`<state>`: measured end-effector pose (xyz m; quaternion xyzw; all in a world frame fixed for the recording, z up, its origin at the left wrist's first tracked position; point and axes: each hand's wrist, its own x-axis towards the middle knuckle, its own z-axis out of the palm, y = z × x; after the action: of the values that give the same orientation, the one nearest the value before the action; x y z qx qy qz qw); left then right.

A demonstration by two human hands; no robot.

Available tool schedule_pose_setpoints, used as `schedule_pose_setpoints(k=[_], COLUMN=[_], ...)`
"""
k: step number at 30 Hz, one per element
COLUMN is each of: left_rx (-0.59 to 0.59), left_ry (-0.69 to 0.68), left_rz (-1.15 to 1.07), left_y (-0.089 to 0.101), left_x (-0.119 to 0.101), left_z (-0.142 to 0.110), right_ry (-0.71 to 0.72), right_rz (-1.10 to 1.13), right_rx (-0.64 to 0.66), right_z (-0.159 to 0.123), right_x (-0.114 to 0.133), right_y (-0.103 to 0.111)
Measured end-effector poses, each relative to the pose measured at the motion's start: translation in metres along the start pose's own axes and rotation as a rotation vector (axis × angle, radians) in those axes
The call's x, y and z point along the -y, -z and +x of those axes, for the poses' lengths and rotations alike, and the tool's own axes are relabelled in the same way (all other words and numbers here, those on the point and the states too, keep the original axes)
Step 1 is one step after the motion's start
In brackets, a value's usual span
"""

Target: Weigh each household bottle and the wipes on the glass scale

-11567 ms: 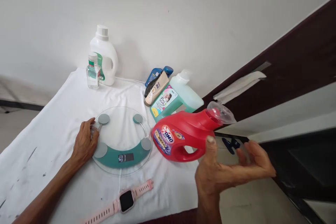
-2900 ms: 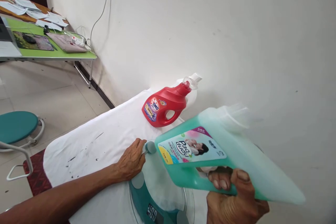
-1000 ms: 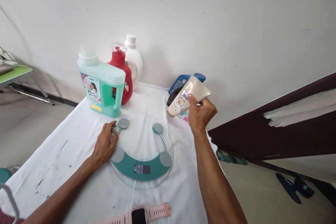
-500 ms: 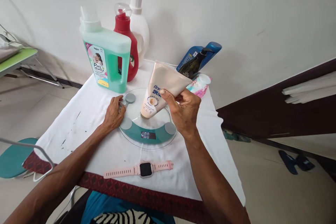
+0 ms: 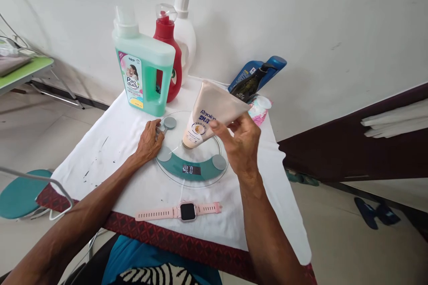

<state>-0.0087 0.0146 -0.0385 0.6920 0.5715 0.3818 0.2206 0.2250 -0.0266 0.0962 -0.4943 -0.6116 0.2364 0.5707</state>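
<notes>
My right hand [image 5: 245, 144] is closed around a pale beige Rejoice squeeze tube [image 5: 214, 104], thumb on its front. The tube tilts to the right, its capped end low over the round glass bathroom scale [image 5: 179, 170]; whether the cap touches the glass I cannot tell. My left hand [image 5: 149, 140] lies at the scale's left rim, thumb and fingers apart and touching the edge. Digits are lit on the scale's display [image 5: 191, 169], too unclear to read surely. In front of the scale a pink-strapped smartwatch [image 5: 187, 211] lies flat, its screen dark.
Behind the scale stand a green detergent jug [image 5: 152, 107], a red bottle [image 5: 175, 60] and a white bottle [image 5: 190, 40]. To the back right are a black pump bottle [image 5: 247, 87], a blue bottle [image 5: 280, 63] and a pink-and-white pack [image 5: 261, 109]. A white cloth [image 5: 100, 160] covers the table.
The digits on the scale's display have changed. The view has shifted slightly, while my right hand keeps the tube over the scale and my left hand stays at the rim.
</notes>
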Motion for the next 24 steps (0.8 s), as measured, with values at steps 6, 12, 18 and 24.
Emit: schedule_pose_setpoints(k=[6, 12, 18, 24], left_rx=[-0.001, -0.013, -0.016, -0.045], left_ry=[0.010, -0.011, -0.019, -0.033], left_rz=[0.004, 0.005, 0.014, -0.006], left_y=[-0.001, -0.002, -0.003, -0.006], left_x=[0.000, 0.001, 0.003, 0.003], left_z=[0.000, 0.000, 0.000, -0.003], right_ry=[0.007, -0.321, -0.308, -0.150], right_rz=[0.022, 0.042, -0.014, -0.006], right_rx=[-0.396, -0.499, -0.399, -0.114], right_z=[-0.024, -0.061, -0.062, -0.036], right_x=[-0.018, -0.059, -0.062, -0.041], right_y=[0.024, 0.036, 0.035, 0.021])
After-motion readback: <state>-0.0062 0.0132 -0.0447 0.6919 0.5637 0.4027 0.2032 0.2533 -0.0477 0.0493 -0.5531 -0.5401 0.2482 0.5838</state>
